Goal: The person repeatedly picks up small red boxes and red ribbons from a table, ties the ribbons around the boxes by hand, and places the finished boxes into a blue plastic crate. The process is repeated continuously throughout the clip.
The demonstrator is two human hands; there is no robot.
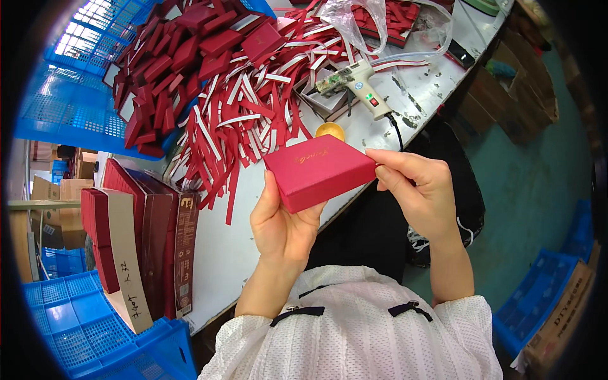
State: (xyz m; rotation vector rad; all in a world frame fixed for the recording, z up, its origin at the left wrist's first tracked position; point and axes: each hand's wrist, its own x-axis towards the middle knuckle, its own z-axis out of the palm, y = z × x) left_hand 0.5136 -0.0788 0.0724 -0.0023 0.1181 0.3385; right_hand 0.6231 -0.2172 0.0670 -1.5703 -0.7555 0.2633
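Note:
A small flat red box [318, 170] with gold script on its lid is held up between both hands, over the table's near edge. My left hand [282, 228] grips its lower left side, thumb lying along the edge. My right hand [421, 190] pinches its right corner with fingertips. Beyond the box lies a white hot glue gun [358, 85] on the white table [234, 247], and a small round gold piece [330, 131] sits just behind the box.
A heap of red and white ribbon strips [247, 114] and several red box parts [183, 57] covers the table's far side. Stacked dark red boxes [139, 240] stand at left. Blue plastic crates [82, 316] sit left and below; cardboard cartons [557, 323] at right.

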